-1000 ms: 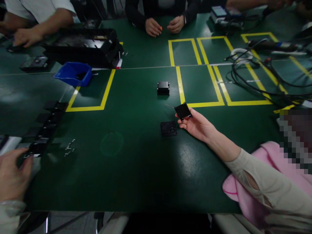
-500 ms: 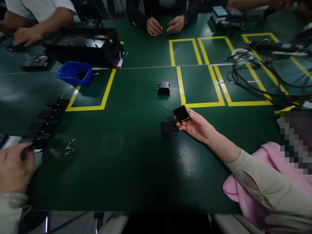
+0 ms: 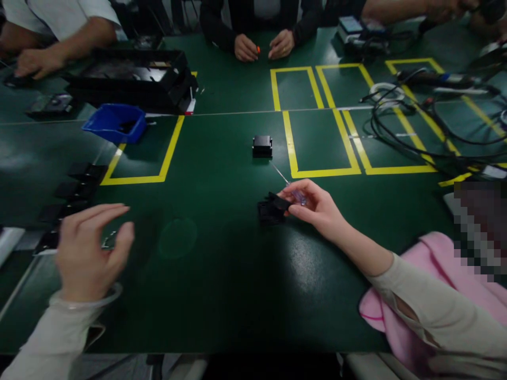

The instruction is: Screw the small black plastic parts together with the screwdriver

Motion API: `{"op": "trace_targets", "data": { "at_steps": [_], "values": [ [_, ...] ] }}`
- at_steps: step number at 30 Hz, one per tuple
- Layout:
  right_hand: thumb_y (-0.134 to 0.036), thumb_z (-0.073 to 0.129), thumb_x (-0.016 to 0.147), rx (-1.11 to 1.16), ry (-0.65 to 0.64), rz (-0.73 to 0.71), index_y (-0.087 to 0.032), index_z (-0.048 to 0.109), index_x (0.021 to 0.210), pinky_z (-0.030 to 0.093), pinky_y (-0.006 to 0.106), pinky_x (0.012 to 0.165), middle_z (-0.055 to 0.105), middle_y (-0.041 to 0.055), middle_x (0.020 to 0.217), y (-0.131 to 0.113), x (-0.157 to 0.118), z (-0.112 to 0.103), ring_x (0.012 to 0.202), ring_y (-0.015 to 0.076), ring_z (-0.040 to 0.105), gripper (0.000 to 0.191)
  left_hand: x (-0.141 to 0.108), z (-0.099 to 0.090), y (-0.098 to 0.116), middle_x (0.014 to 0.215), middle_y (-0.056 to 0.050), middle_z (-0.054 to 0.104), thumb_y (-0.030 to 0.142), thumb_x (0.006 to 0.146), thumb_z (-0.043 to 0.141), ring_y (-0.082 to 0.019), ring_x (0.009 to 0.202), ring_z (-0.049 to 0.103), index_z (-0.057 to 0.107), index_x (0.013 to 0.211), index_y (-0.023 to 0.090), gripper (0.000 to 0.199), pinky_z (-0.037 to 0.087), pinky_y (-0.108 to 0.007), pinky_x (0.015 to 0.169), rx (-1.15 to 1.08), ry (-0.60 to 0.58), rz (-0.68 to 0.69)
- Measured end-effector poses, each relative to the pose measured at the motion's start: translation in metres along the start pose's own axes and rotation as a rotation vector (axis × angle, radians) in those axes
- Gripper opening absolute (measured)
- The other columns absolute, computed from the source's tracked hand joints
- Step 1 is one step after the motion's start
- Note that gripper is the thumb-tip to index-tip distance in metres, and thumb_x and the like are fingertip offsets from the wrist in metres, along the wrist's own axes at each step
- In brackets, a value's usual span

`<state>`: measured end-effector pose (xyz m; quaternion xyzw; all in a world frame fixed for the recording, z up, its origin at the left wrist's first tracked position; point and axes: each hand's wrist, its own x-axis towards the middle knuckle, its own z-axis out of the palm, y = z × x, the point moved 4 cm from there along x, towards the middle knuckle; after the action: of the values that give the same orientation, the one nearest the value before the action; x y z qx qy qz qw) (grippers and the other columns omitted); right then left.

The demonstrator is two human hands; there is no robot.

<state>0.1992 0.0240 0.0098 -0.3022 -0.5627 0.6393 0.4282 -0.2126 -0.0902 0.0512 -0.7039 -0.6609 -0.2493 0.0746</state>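
Note:
My right hand (image 3: 315,206) grips a thin-shafted screwdriver (image 3: 298,195) with a clear handle, its shaft pointing up and left. The same fingers hold a small black part (image 3: 279,202) at a tilt, over or against a flat black piece (image 3: 267,214) on the table. Farther back stands a black block (image 3: 262,146) with metal pins at its sides. My left hand (image 3: 93,248) is over the table at the left, fingers apart and nothing visible between them, near small metal bits (image 3: 109,240) and a row of black parts (image 3: 77,187).
A blue bin (image 3: 116,124) and a long black tray (image 3: 130,87) are at the back left. Coiled cables (image 3: 396,113) lie at the right, above a pink cloth (image 3: 428,285). Yellow tape marks the green table (image 3: 222,290). People's hands rest along the far side.
My left hand has moved right, away from the row of black parts, and its fingers are apart. My right hand has lowered and tilted its black part toward the flat piece; the screwdriver handle now shows.

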Motion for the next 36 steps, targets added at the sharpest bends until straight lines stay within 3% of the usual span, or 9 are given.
{"op": "trace_targets", "data": {
  "at_steps": [2,5,7,10,19,22,28,32,36],
  "values": [
    [-0.032,0.08,0.085,-0.293,-0.015,-0.151,-0.024,0.064,0.112,0.06,0.036,0.085,0.073,0.0076,0.112,-0.008,-0.003,0.002,0.1,0.0206,0.071,0.032,0.019,0.014,0.061,0.128,0.003,0.066,0.019,0.091,0.071,-0.025,0.118,0.063,0.058,0.13,0.033,0.044,0.053,-0.05,0.104,-0.021,0.015,0.189],
    [-0.025,0.076,0.087,-0.615,-0.073,-0.425,-0.025,0.062,0.12,0.059,0.042,0.093,0.073,0.0099,0.117,-0.018,-0.009,0.008,0.11,0.0244,0.07,0.035,0.041,0.041,0.134,0.131,-0.006,0.064,0.028,0.099,0.065,-0.025,0.121,0.063,0.055,0.136,0.026,0.039,0.054,-0.044,0.104,-0.215,-0.144,0.353],
    [-0.022,0.073,0.089,-0.741,-0.097,-0.532,-0.025,0.061,0.123,0.06,0.044,0.095,0.074,0.0106,0.118,-0.021,-0.012,0.011,0.111,0.0251,0.07,0.036,0.049,0.056,0.165,0.136,-0.011,0.062,0.037,0.099,0.066,-0.026,0.126,0.061,0.05,0.142,0.021,0.048,0.054,-0.044,0.105,-0.312,-0.227,0.41],
    [-0.025,0.071,0.092,-0.844,-0.096,-0.578,-0.027,0.06,0.125,0.061,0.044,0.092,0.074,0.0107,0.119,-0.022,-0.014,0.014,0.11,0.0255,0.071,0.034,0.055,0.073,0.191,0.135,-0.014,0.062,0.045,0.096,0.069,-0.029,0.127,0.06,0.048,0.143,0.019,0.058,0.052,-0.046,0.107,-0.395,-0.262,0.419],
    [-0.036,0.076,0.091,-0.761,-0.09,-0.616,-0.029,0.057,0.131,0.06,0.043,0.092,0.073,0.0108,0.12,-0.024,-0.017,0.013,0.11,0.0259,0.07,0.045,0.057,0.089,0.202,0.121,-0.012,0.067,0.028,0.096,0.067,-0.026,0.112,0.063,0.06,0.126,0.017,0.033,0.053,-0.043,0.096,-0.505,-0.267,0.354],
    [-0.047,0.065,0.097,-0.662,-0.044,-0.519,-0.028,0.056,0.132,0.058,0.045,0.093,0.072,0.0111,0.122,-0.023,-0.016,0.006,0.112,0.0267,0.068,0.041,0.059,0.097,0.192,0.118,-0.009,0.069,0.035,0.091,0.076,-0.023,0.106,0.063,0.063,0.122,0.019,0.037,0.052,-0.037,0.093,-0.792,-0.35,0.174],
    [-0.044,0.051,0.103,-0.634,-0.01,-0.443,-0.026,0.059,0.131,0.055,0.046,0.096,0.071,0.0122,0.124,-0.015,-0.012,-0.002,0.114,0.0265,0.066,0.034,0.053,0.118,0.186,0.1,-0.009,0.068,0.054,0.09,0.072,-0.016,0.08,0.061,0.069,0.109,0.015,0.044,0.048,-0.027,0.067,-1.674,-0.654,-0.312],
    [-0.04,0.05,0.104,-0.66,-0.016,-0.424,-0.025,0.059,0.13,0.054,0.044,0.097,0.071,0.0123,0.124,-0.011,-0.01,-0.003,0.114,0.0256,0.066,0.032,0.047,0.124,0.188,0.094,-0.008,0.068,0.061,0.088,0.071,-0.015,0.076,0.06,0.071,0.112,0.016,0.051,0.046,-0.026,0.064,-1.844,-0.776,-0.505],
    [-0.036,0.05,0.104,-0.695,-0.034,-0.416,-0.023,0.06,0.13,0.054,0.042,0.095,0.071,0.0126,0.122,-0.011,-0.011,-0.003,0.11,0.0248,0.067,0.031,0.043,0.127,0.187,0.091,-0.007,0.068,0.064,0.086,0.072,-0.014,0.074,0.059,0.073,0.113,0.016,0.054,0.045,-0.025,0.063,-1.881,-0.824,-0.565]
  ]
}}
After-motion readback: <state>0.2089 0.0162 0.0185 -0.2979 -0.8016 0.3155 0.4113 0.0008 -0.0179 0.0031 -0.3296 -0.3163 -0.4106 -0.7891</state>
